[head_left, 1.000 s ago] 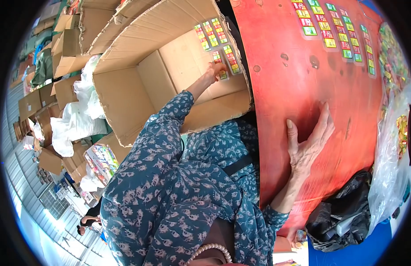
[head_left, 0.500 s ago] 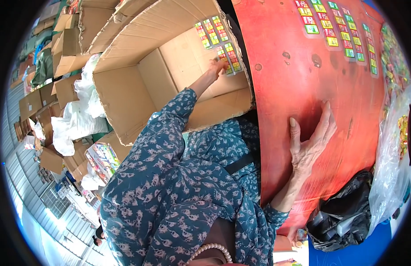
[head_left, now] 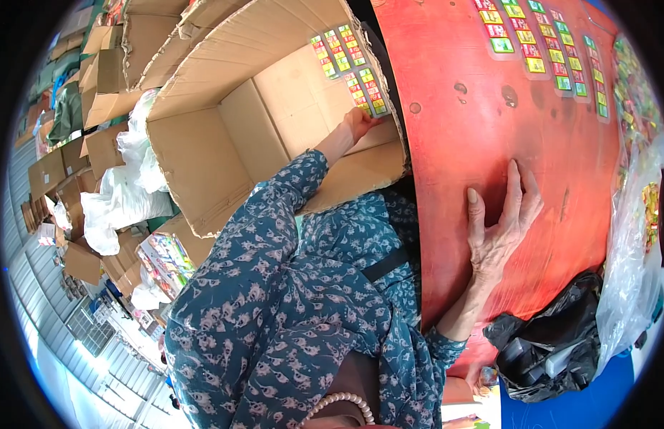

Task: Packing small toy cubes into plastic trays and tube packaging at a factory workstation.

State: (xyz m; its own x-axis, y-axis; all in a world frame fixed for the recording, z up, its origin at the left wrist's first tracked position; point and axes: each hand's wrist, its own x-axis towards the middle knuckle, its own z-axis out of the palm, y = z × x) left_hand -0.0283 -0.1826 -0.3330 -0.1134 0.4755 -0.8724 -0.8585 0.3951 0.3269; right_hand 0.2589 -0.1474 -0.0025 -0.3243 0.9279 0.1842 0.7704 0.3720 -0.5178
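Note:
Inside the open cardboard box (head_left: 196, 154), my left hand (head_left: 358, 124) is curled with its fingertips together. It touches the near end of the clear plastic strip packs (head_left: 365, 91) that hold small red, yellow and green pieces. Whatever is between those fingertips is too small to make out. Further up the same side of the box lies another row of such packs (head_left: 338, 51). My right hand (head_left: 505, 222) rests on the red tabletop (head_left: 453, 164), thumb and fingers apart, holding nothing.
More filled strip packs (head_left: 554, 50) lie at the far part of the red tabletop. A black plastic bag (head_left: 554, 350) and clear plastic sheeting (head_left: 636, 264) are at the right. White plastic bags (head_left: 121, 204) and stacked cartons (head_left: 56, 168) stand on the left.
My left hand has slid toward the near end of the packs in the box, and its fingers have drawn together. My right hand stays on the tabletop, fingers shifting slightly.

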